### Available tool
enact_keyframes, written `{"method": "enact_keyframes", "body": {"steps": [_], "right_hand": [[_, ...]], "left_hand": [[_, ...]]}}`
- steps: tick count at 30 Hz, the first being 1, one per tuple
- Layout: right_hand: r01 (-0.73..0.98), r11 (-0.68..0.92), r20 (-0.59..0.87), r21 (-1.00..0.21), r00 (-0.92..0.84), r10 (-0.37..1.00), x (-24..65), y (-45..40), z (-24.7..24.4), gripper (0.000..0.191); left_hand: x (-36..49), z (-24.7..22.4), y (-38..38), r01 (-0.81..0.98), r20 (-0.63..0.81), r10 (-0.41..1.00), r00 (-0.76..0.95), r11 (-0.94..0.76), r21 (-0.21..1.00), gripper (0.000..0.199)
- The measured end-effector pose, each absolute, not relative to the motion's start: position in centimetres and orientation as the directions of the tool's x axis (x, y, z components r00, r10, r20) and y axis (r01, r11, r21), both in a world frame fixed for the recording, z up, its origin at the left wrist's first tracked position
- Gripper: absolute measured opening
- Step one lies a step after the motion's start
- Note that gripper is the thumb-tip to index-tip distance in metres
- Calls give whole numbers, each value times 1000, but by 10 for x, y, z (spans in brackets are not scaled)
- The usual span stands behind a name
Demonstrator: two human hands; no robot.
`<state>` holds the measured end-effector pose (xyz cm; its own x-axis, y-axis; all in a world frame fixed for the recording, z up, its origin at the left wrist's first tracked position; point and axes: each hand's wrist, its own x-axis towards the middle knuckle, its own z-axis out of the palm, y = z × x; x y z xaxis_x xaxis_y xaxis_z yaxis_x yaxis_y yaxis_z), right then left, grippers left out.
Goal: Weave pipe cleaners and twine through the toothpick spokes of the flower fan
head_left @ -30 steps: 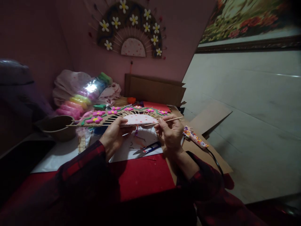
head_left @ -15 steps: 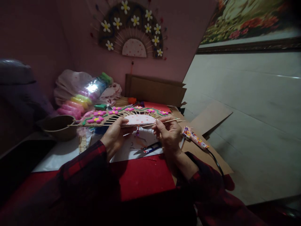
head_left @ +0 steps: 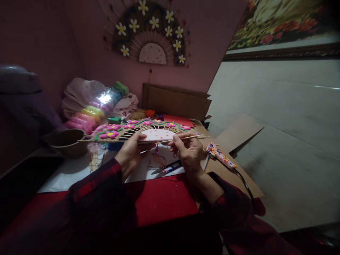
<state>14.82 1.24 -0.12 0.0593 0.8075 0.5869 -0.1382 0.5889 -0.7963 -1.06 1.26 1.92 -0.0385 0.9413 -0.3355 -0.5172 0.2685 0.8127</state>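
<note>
A fan-shaped craft (head_left: 157,135) with a pale dotted half-circle, thin sticks and a burlap arch of pink flowers is held nearly flat above the table. My left hand (head_left: 130,150) grips it at the left end of the half-circle, thumb on top. At the right end, my right hand (head_left: 188,150) pinches the craft's straight front edge, where a thin stick runs out to the right past the fingers. A small purple bead (head_left: 156,150) hangs under the middle. Both hands' lower fingers are partly hidden.
Blue-handled snips (head_left: 170,168) lie on white sheeting below the craft. To the right rests a flower-patterned glue gun (head_left: 221,156) with a black cord, on cardboard (head_left: 243,180). A bowl (head_left: 69,143) and bagged coloured clay (head_left: 91,112) stand left. Another fan (head_left: 152,53) hangs on the wall.
My right hand has shifted slightly left along the craft's front edge, and its fingers have curled a little. The left hand keeps its grip; the view has moved slightly.
</note>
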Motion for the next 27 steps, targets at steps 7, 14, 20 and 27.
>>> {"method": "enact_keyframes", "body": {"steps": [7,14,20,27], "right_hand": [[-145,583,579,-800,72,812,148,16,-3,16],[-93,570,561,-816,106,821,146,16,-1,18],[-122,581,566,-805,140,813,147,14,-1,17],[-135,561,560,-817,48,827,143,10,-2,18]], "left_hand": [[-9,21,11,-505,-334,942,-46,266,821,16],[-9,19,13,-505,-332,942,-36,270,820,17],[-9,18,14,-497,-334,942,-37,273,824,18],[-9,18,13,-489,-353,934,-48,286,824,14]]}}
